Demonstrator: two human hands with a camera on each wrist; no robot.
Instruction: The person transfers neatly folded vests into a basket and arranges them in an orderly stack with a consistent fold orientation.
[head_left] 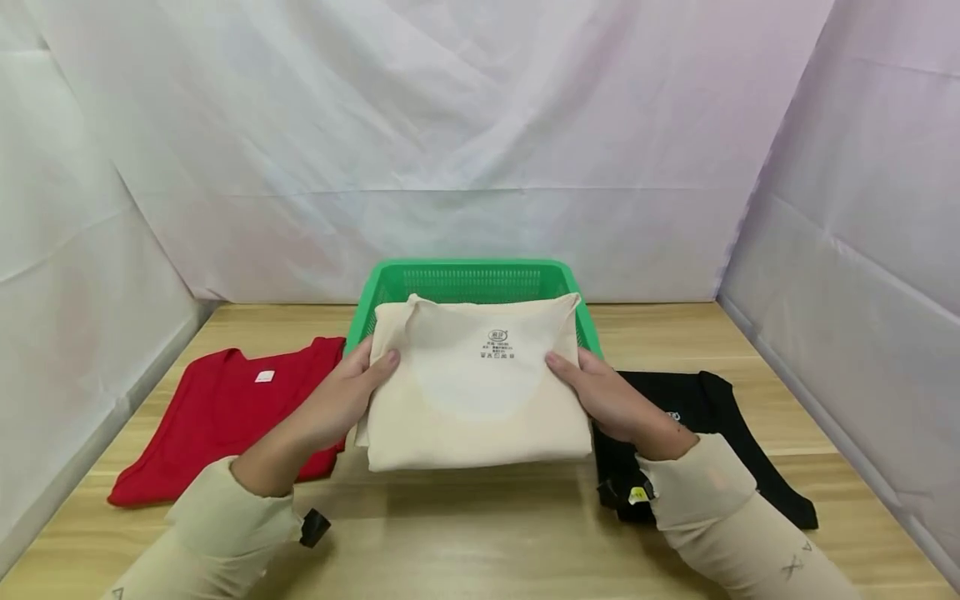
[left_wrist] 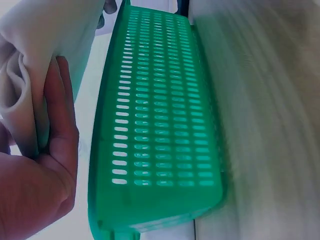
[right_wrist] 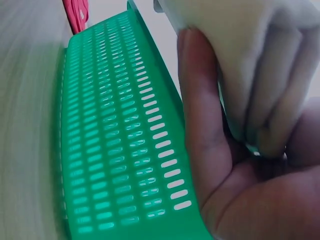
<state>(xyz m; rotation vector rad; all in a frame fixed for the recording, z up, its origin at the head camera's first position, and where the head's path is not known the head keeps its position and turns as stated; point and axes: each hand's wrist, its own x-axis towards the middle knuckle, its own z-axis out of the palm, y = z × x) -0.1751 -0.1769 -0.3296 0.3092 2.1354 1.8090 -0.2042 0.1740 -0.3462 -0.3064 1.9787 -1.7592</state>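
A folded cream shirt [head_left: 472,425] with a printed neck label is held up in front of the green basket [head_left: 472,265]. My left hand [head_left: 347,392] grips its left side, thumb on top and fingers beneath. On the opposite side my right hand [head_left: 611,400] grips it the same way. In the left wrist view, my fingers [left_wrist: 62,110] curl under the layered cloth [left_wrist: 30,65]. The right wrist view shows the fingers [right_wrist: 202,105] likewise bent around the folds. Much of the basket's inside is hidden behind the shirt in the head view.
A red sleeveless top [head_left: 225,400] lies on the wooden table [head_left: 465,542] at the left. At the right lies a black garment [head_left: 750,467], partly covered by my right arm. White cloth [head_left: 465,150] hangs behind and on both sides.
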